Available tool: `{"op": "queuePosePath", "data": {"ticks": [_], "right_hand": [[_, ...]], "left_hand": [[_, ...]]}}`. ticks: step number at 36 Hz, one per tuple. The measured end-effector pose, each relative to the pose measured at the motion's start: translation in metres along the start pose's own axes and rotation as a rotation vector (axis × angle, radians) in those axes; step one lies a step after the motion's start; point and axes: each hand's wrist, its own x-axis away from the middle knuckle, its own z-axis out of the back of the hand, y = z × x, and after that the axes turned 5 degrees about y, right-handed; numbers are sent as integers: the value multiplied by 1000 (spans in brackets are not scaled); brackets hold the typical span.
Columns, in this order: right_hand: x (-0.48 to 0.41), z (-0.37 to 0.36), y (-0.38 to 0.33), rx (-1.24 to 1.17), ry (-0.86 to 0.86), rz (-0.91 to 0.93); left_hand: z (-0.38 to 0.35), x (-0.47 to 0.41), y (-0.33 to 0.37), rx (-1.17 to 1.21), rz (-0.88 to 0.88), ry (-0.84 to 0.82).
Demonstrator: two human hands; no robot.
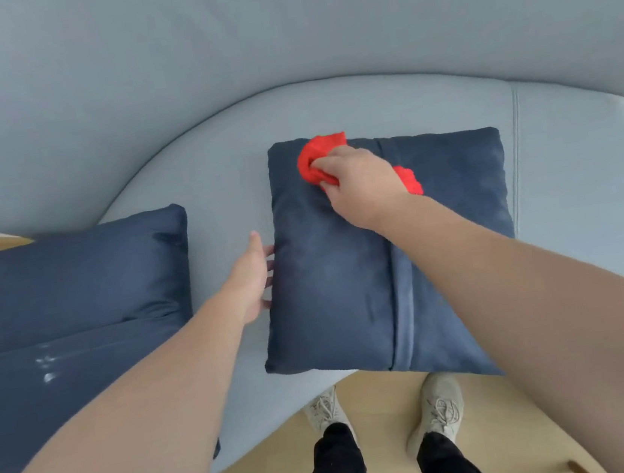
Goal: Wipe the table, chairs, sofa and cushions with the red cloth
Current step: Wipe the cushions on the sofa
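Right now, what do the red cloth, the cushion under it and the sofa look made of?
Red cloth: likely microfibre or terry, matte; fuzzy pile at its edges.
Cushion: dark blue suede-like fabric, probably; faint brushed streaks, soft sheen.
Sofa: pale grey-blue upholstery, smooth, matte, stitched seam; fabric or faux leather, cannot tell.

Bunched red cloth (pixel 321 148) atop navy cushion (pixel 329 293), lying flat on grey sofa (pixel 215 161).

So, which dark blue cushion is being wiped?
The central cushion, lying flat: the right hand grips the red cloth on it, the left hand touches its edge. The other cushions lie further left.
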Motion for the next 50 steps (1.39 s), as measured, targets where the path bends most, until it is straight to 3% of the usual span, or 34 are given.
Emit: {"op": "queuePosePath", "data": {"ticks": [3, 6, 11, 14, 16, 19, 21, 23, 25, 28, 34, 39, 46, 50], "right_hand": [[10, -29, -12, 208, -87, 15], [54, -45, -26, 294, -114, 146], [149, -48, -40, 260, -365, 368], [177, -35, -28, 116, -280, 383], [187, -23, -10, -46, -83, 227], [190, 4, 29, -144, 199, -270], [183, 24, 61, -227, 291, -631], [173, 40, 95, -246, 257, -1009], [165, 50, 118, -477, 161, -1296], [160, 55, 123, -861, 6, -1441], [160, 68, 106, -990, 3, -1328], [128, 109, 80, -1033, 52, -1151], [5, 219, -5, -995, 163, -628], [-66, 267, -56, -984, 209, -424]], "left_hand": [[-2, 0, 1, 15, -25, -12], [-4, -4, 3, 22, -13, -26], [-10, -4, 5, -44, -66, -21], [-18, 4, 7, -160, -156, -44], [-24, 10, 10, -216, -266, -4], [-31, 15, 12, -290, -273, 25], [-32, 15, 12, -308, -239, 48], [-32, 13, 10, -298, -205, 51], [-33, 12, 7, -258, -181, 13], [-39, 17, 5, -169, -203, -30], [-46, 47, 18, -27, -358, -10], [-12, 89, 75, 14, -511, 87], [75, 157, 195, 151, -763, 315], [119, 174, 256, 212, -868, 376]]}}
